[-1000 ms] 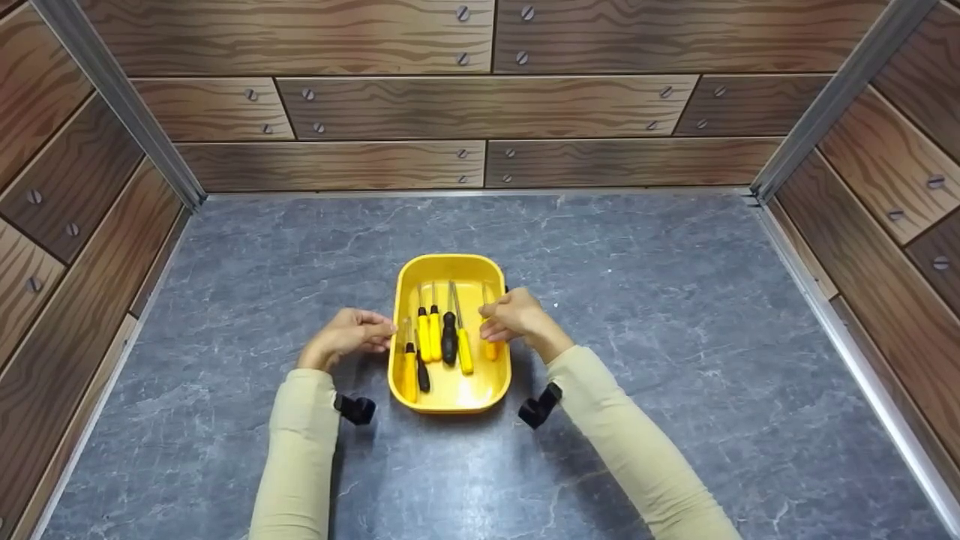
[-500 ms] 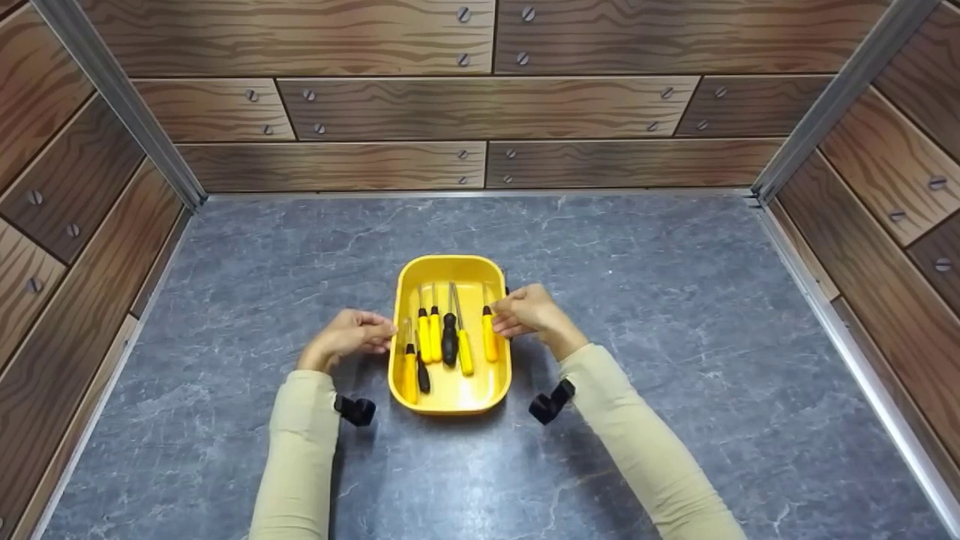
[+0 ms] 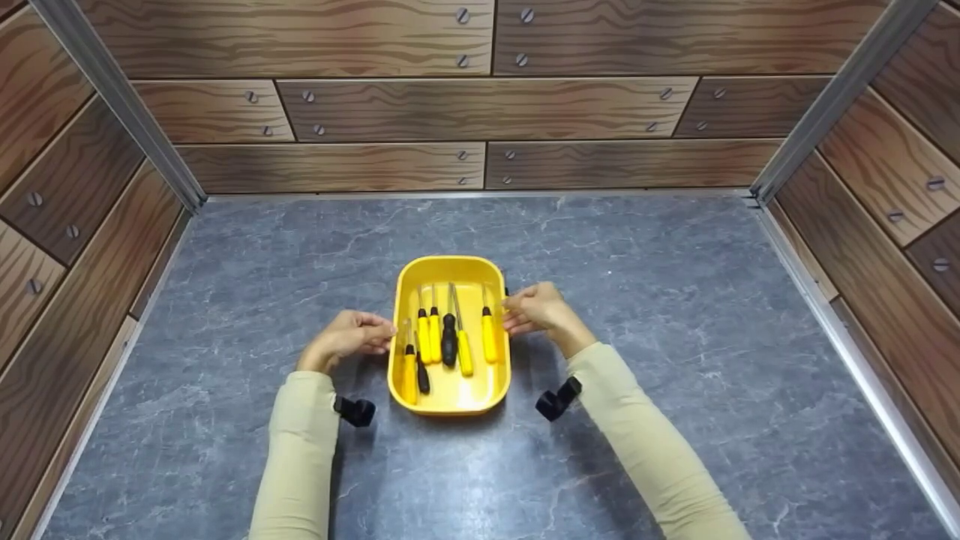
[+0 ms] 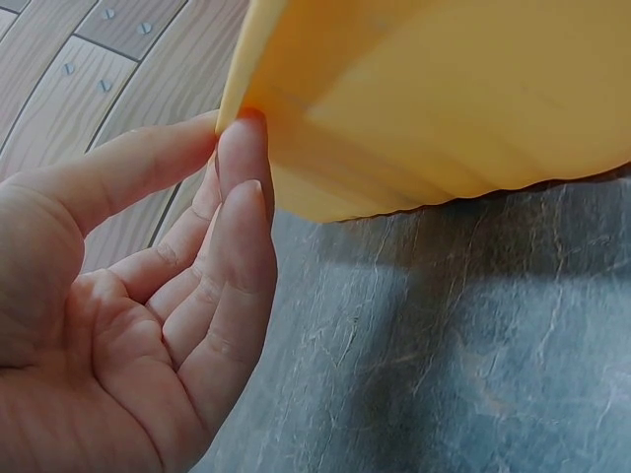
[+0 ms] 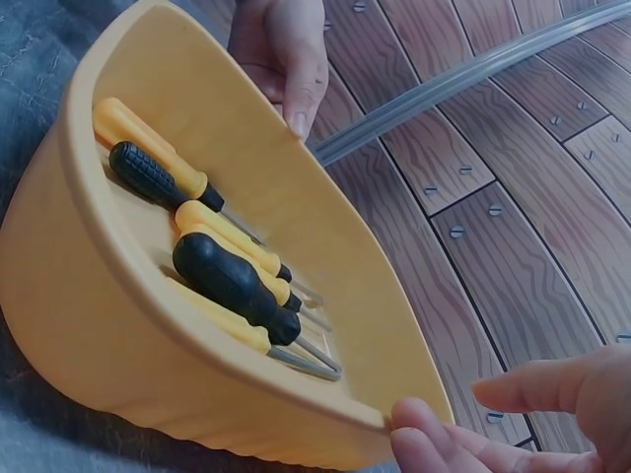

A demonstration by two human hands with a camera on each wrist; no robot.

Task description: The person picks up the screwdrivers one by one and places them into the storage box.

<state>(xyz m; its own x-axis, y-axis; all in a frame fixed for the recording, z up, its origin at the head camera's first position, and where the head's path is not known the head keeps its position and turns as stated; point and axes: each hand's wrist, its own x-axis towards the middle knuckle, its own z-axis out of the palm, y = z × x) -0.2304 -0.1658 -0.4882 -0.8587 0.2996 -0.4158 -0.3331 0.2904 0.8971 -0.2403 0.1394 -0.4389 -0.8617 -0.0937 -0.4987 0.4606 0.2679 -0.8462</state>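
A yellow plastic bin (image 3: 450,401) stands on the grey tabletop, with several screwdrivers lying inside. My left hand (image 3: 349,336) pinches the bin's left rim between thumb and fingertips, as the left wrist view shows closely. At the opposite rim, my right hand (image 3: 545,311) touches the outer wall with its fingers (image 5: 419,424); the thumb is held apart from the rim. Nearest that hand inside the bin lies a yellow-handled screwdriver (image 3: 489,335). A black-handled screwdriver (image 3: 449,340) lies in the middle, and another yellow-handled screwdriver (image 3: 410,375) is at the near left.
Wood-patterned panels (image 3: 480,109) enclose the back and both sides, with metal rails at the corners. A black wrist camera (image 3: 355,411) hangs beside the left sleeve, and a second wrist camera (image 3: 558,399) beside the right one.
My right hand has let go of the yellow-handled screwdriver at the right and moved out to the bin's right rim. The left hand has stayed on the left rim.
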